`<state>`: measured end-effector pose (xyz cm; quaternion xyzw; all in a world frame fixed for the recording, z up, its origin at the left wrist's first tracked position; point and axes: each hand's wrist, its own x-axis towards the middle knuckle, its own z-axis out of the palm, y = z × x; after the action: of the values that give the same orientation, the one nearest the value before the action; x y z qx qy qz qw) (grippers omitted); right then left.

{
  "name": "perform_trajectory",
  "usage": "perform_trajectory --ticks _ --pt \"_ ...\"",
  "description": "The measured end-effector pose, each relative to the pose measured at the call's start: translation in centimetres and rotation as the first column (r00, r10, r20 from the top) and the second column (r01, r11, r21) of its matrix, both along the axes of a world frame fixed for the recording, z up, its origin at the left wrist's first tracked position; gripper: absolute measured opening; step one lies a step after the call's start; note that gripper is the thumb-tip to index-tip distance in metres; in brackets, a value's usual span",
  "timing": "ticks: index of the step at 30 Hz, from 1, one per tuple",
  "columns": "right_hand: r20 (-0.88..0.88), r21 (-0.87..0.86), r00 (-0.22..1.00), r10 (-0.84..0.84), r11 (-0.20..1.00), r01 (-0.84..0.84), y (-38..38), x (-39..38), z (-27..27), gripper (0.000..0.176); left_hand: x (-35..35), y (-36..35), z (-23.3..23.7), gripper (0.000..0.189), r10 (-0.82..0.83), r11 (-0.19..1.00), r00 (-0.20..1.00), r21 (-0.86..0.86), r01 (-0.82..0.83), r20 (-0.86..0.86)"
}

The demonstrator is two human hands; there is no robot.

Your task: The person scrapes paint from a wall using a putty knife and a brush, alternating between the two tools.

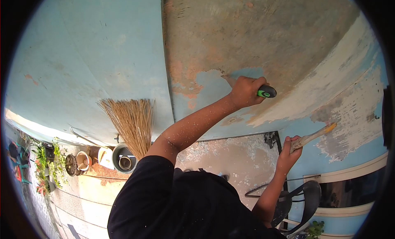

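Observation:
My left hand (249, 92) is closed round a scraper whose black and green handle (267, 91) sticks out to the right of the fist. Its blade (229, 80) meets the wall at the edge of a flaking patch of light blue paint (212, 80). Lower down on the right, my right hand (289, 152) grips a stick-like tool (311, 138), pale and smeared, with a yellow end pointing up and right. The tool's other end is hidden in the fist. Pale flakes dot my left forearm.
Bare grey-brown wall (255, 29) spreads above, beside a blue-painted section (103, 41). A stick broom (131, 119) leans at left, near a bucket (123, 150) and potted plants (51, 161). Paint chips litter the floor (230, 156). A black chair (308, 198) stands at lower right.

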<state>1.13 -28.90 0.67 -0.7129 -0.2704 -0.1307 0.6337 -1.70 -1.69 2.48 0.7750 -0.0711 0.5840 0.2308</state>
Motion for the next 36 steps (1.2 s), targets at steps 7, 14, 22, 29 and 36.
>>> perform_trajectory --ticks 7,14,22,29,36 --pt "0.067 0.088 0.992 0.11 0.989 -0.116 -1.6 0.1 4.9 0.038 0.4 -0.1 -0.2 0.022 -0.013 1.0 0.999 0.016 0.013 -0.042" --pt "0.49 0.375 0.862 -0.126 0.924 -0.078 -7.6 1.6 13.6 0.092 1.4 0.0 -0.4 0.027 0.048 0.998 0.985 0.052 -0.04 -0.166" --pt "0.428 0.459 0.697 -0.576 0.803 0.381 -5.9 7.6 2.9 0.036 1.7 0.1 -0.3 0.024 0.04 0.997 0.984 0.07 -0.028 -0.176" --pt "0.035 0.228 0.974 -0.222 0.951 0.209 0.1 5.5 4.2 0.019 1.9 0.1 -1.3 0.027 0.018 0.995 0.991 0.101 -0.004 -0.136" --pt "0.02 0.319 0.897 -0.441 0.854 0.412 1.3 2.2 5.0 0.016 0.9 -0.2 -1.3 0.024 0.014 0.995 0.989 0.099 0.001 -0.15"
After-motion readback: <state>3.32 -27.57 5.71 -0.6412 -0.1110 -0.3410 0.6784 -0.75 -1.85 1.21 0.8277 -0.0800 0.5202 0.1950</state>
